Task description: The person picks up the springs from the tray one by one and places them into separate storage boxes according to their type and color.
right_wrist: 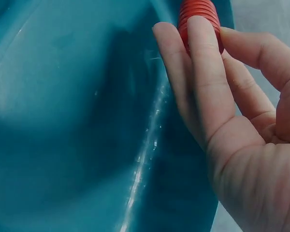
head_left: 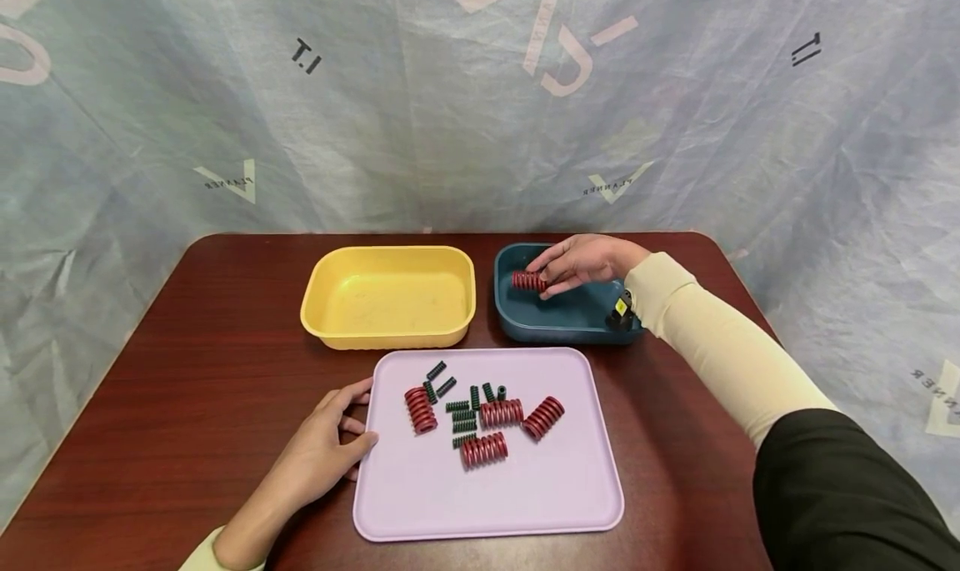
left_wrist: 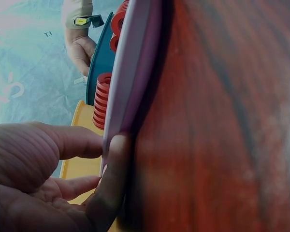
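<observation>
Beyond the right half of the pale lilac rectangular tray (head_left: 540,496), the right hand (head_left: 588,258) pinches a thick red cylindrical coil spring (head_left: 528,281) within the outline of a dark teal oblong bin (head_left: 558,335); contact with its floor cannot be told. The spring's long axis runs sideways, roughly parallel to the tray's far edge. Dark gaps separate its even coils. The left hand (head_left: 318,450) grips the tray's left edge.

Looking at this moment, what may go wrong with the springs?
The right hand pinches a red spring near one end, so the grip might slip and drop it.
The left hand holds the edge of the lilac tray; if it tilts, the small green springs on it could roll.
</observation>
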Motion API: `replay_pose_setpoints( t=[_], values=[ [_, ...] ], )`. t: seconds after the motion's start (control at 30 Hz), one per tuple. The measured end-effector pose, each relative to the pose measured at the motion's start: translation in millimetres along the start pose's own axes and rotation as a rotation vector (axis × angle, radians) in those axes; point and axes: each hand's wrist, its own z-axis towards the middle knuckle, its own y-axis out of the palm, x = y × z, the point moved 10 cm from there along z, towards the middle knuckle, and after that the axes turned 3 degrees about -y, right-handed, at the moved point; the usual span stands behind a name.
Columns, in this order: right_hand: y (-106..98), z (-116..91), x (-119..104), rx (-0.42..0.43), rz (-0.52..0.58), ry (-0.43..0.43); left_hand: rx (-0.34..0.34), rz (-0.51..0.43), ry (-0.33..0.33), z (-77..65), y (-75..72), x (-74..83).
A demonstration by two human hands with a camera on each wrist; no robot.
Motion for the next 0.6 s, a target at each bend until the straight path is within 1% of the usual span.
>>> replay_pose_setpoints(
  t=[0.4, 0.6],
  values=[
    [-1.3, 6.9, 8.8, 0.020, -0.053, 0.044, 0.002, 0.003, -0.001, -0.2, -0.2, -0.2],
    [-4.8, 9.3, 9.4, 0.059, -0.032, 0.051, 0.001, 0.003, 0.003, -0.4, 0.2, -0.5]
  ],
)
